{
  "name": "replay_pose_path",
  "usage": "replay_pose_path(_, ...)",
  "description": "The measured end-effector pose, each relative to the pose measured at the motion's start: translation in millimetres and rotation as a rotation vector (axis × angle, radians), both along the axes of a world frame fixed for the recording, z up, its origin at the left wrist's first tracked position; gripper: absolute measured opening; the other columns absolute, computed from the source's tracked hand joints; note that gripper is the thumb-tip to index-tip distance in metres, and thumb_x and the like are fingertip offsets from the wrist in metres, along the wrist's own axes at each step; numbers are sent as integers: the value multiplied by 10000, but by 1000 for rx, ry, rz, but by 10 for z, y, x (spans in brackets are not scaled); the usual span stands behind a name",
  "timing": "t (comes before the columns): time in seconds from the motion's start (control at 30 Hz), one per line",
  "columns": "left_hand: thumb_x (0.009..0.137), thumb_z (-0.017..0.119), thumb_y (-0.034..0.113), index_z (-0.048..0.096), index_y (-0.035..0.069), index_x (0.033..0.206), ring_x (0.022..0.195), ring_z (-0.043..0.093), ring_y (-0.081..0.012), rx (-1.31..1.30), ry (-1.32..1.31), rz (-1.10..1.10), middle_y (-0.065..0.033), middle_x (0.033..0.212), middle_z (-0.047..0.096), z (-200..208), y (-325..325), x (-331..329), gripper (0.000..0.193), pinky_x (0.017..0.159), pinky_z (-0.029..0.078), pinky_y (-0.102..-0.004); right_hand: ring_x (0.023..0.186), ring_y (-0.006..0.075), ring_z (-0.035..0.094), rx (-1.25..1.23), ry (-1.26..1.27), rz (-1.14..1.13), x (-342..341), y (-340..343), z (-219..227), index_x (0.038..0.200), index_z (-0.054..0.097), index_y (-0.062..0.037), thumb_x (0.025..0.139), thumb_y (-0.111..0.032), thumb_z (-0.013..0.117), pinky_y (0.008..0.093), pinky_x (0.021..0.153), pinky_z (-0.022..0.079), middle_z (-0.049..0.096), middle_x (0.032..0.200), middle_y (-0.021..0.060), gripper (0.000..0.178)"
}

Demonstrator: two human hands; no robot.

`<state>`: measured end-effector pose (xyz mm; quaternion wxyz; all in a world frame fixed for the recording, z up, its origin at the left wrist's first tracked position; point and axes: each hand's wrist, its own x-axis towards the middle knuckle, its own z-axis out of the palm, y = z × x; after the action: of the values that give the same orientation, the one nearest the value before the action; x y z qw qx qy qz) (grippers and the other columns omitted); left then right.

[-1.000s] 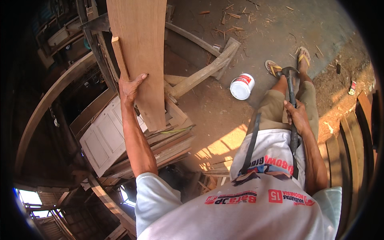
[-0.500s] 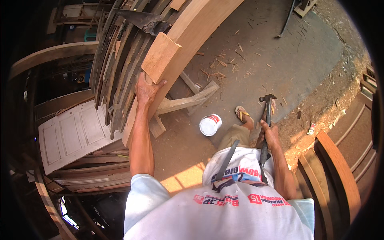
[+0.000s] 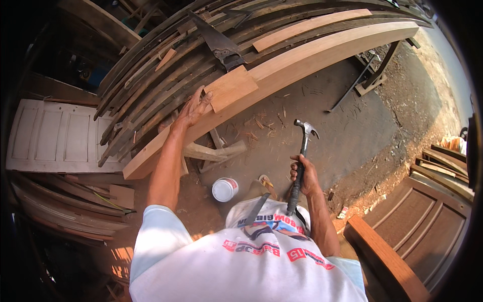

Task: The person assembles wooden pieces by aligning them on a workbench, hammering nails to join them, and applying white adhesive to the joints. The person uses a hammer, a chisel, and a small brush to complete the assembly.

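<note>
My left hand (image 3: pixel 192 108) is on a long, pale wooden beam (image 3: pixel 312 54), its fingers closed at the near end of a short wooden block (image 3: pixel 232 89). The block lies flat against the beam. In my right hand (image 3: pixel 305 173) is a claw hammer (image 3: pixel 303 146) with a black handle, fingers wrapped around the grip. Its metal head points up and away from me, apart from the beam. Just behind the block, a handsaw (image 3: pixel 219 45) rests on a stack of dark boards (image 3: pixel 166 83).
A loose pale strip (image 3: pixel 312 30) lies on the stack. Below the beam are a wooden trestle (image 3: pixel 216 152) and a white bucket (image 3: pixel 225 190). Wood chips litter the ground. A white panelled door (image 3: pixel 60 136) stands left; a brown door (image 3: pixel 422 216) and orange-brown timber (image 3: pixel 385 256) are right.
My view has turned, bringing more of the beam and board stack into sight. The hammer has come up and forward in my right hand. My left hand stays by the block.
</note>
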<state>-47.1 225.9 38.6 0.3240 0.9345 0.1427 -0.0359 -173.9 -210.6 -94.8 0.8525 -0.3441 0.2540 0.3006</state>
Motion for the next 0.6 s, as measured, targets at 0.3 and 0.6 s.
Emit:
replay_pose_path(0.3, 1086, 484, 685, 710, -13, 1229, 1169, 695, -447, 17, -161, -48, -312, 1195, 723, -217, -132, 497, 747, 1000, 507, -516, 540, 74, 447, 416, 239, 33, 329, 936, -99, 1071, 574, -5, 1121, -385, 602, 237, 449, 407, 461, 707, -36, 384)
replay_pose_path(0.6, 1130, 419, 635, 673, -13, 1106, 1108, 666, -514, -32, -226, -33, -313, 1116, 709, -272, -131, 444, 697, 951, 500, -532, 520, 54, 438, 469, 40, 147, 537, 1232, 424, 990, 581, -38, 1127, -406, 610, 224, 429, 408, 457, 700, -45, 393)
